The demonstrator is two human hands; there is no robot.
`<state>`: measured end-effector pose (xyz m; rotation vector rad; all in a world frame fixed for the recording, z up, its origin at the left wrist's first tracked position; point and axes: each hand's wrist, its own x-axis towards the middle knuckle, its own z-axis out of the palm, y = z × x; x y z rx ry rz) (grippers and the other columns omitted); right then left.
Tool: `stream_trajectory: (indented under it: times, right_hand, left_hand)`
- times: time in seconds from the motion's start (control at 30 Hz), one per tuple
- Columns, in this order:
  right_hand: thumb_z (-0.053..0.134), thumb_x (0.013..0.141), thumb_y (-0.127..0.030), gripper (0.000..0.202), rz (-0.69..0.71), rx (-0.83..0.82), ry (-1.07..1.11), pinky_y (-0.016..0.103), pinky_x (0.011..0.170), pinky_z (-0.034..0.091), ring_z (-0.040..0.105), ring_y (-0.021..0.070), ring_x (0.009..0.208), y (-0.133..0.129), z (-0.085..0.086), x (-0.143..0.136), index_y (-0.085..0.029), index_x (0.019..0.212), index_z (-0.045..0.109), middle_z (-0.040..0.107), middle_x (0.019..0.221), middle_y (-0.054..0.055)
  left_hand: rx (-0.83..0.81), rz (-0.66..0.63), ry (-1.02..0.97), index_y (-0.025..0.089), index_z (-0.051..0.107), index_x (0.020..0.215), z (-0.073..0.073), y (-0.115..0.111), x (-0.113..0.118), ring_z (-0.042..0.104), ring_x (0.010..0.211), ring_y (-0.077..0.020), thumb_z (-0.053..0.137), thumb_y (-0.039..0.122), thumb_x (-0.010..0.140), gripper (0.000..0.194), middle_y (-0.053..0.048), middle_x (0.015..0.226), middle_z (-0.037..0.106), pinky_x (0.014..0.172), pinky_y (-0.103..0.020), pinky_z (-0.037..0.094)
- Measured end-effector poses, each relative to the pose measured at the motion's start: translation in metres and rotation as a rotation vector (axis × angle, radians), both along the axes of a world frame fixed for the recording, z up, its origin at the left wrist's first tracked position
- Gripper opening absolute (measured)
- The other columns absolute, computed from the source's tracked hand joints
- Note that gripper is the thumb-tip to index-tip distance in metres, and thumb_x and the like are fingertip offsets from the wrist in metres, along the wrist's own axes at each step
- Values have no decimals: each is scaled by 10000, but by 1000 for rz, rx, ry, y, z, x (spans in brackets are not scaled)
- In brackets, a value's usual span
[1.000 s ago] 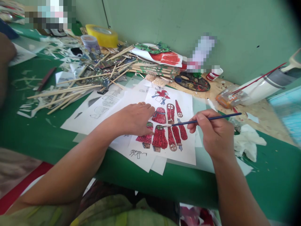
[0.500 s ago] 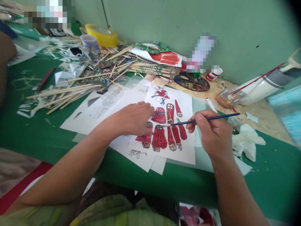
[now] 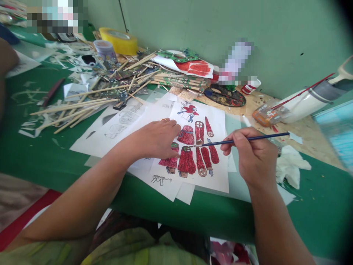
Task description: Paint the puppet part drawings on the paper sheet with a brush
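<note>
My right hand [image 3: 252,154] grips a thin blue paintbrush [image 3: 259,137] between thumb and fingers. The brush tip meets the green top of a red painted figure part [image 3: 187,162] on a white sheet of paper [image 3: 217,176]. Several other red parts with dark patterns are drawn on that sheet, and a small red figure [image 3: 189,110] sits near its top. My left hand [image 3: 161,138] lies flat on the sheet's left side, fingers stretched out, partly covering one red part. A ring is on one of its fingers. More drawn sheets [image 3: 110,129] lie underneath.
Wooden sticks [image 3: 82,110] and paper scraps are heaped at the left. Behind stand a yellow tape roll [image 3: 127,46], a dark paint palette [image 3: 224,96] and a clear container [image 3: 268,112] with a red brush. Crumpled white tissue [image 3: 293,165] lies right. Another person's arm [image 3: 7,59] shows far left.
My right hand and the paintbrush have shifted slightly to the right, while the brush tip stays close to the same green spot. My left hand has hardly moved.
</note>
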<state>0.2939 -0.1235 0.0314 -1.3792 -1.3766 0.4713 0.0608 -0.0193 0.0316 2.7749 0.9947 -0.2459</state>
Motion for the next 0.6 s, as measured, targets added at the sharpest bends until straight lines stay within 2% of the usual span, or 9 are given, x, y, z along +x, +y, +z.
stream_trajectory:
  times: [0.6]
  right_hand:
    - [578,1002,-267,203,64,-97,-60,221,542,547,651,107,534,0,2,-1,-201,829,660,704,638,-17]
  left_hand:
    - [6,-5,-7,179,579,1049,1,-1,0,599,1011,-277,658,510,859,390,-89,1055,628,870,-385,449]
